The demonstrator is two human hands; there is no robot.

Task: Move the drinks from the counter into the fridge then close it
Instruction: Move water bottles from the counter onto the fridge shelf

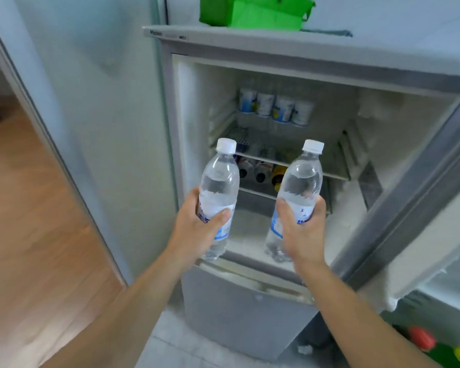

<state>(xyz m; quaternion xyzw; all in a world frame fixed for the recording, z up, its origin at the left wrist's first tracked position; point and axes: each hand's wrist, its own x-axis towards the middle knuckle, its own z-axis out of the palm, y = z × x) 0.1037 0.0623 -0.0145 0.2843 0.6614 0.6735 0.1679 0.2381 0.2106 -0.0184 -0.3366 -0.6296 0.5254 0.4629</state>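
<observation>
I hold two clear water bottles with white caps in front of the open fridge [181,107]. My left hand [197,229] grips the left bottle [219,181] round its lower half. My right hand [300,229] grips the right bottle [300,181] the same way. Both bottles stand nearly upright, just outside the fridge opening. Inside, several white cups [276,108] line the upper shelf, and dark bottles [258,168] lie on the wire shelf [316,172] below. The fridge door [409,197] stands open to the right.
A green bag [252,11] sits on top of the fridge. The lower compartment door [245,309] is closed below my hands. A wooden floor [32,208] and a door frame lie to the left. Red and yellow-capped items [436,346] show at the bottom right.
</observation>
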